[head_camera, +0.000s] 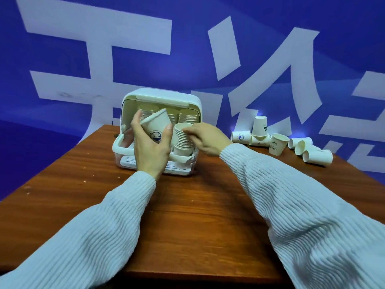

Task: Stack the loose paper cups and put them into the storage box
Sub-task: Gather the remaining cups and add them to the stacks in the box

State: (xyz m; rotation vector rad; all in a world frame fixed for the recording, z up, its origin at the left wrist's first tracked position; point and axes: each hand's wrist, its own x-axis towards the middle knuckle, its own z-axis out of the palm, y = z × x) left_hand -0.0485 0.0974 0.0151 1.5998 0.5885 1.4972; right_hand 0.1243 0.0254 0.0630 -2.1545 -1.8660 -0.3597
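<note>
A white storage box (125, 150) with its lid raised stands at the table's far middle. Several stacks of paper cups (188, 116) fill its back. My left hand (151, 150) grips a single tilted paper cup (155, 127) with a blue print, in front of the box opening. My right hand (205, 138) pinches the rim of a tall cup stack (183, 135) that stands in the front right of the box. Loose paper cups (277, 143) lie and stand in a heap to the right of the box.
The brown wooden table (187, 205) runs from the box toward me, its edges falling away on both sides. A blue wall with large white characters (100, 38) rises right behind the box.
</note>
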